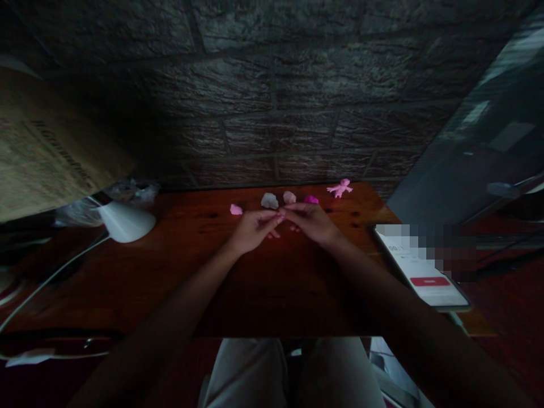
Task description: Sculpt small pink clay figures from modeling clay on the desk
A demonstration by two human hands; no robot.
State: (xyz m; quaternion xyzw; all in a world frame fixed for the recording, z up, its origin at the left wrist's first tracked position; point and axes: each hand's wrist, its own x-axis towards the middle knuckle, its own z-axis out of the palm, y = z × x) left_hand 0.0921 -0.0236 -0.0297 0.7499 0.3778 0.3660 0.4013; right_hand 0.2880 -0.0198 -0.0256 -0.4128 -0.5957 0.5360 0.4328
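Observation:
My left hand [254,230] and my right hand [312,222] meet above the wooden table, thumbs and forefingers pinched tip to tip. Whatever sits between the fingertips is too small and dark to make out. Just beyond the hands lies a row of soft, clay-like lumps: a pink lump [236,209] on the left, a whitish lump [269,200], a pale pink lump [289,196], and a magenta lump [311,199] partly behind my right hand. Farther right stands a small pink figure [339,188] with its arms spread out.
A phone [429,277] with a lit screen lies at the table's right edge. On the left stand a white lamp-like base [127,221] with a cable and a large brown paper shade or bag [51,147]. A stone-patterned wall [272,130] rises behind the table [170,272].

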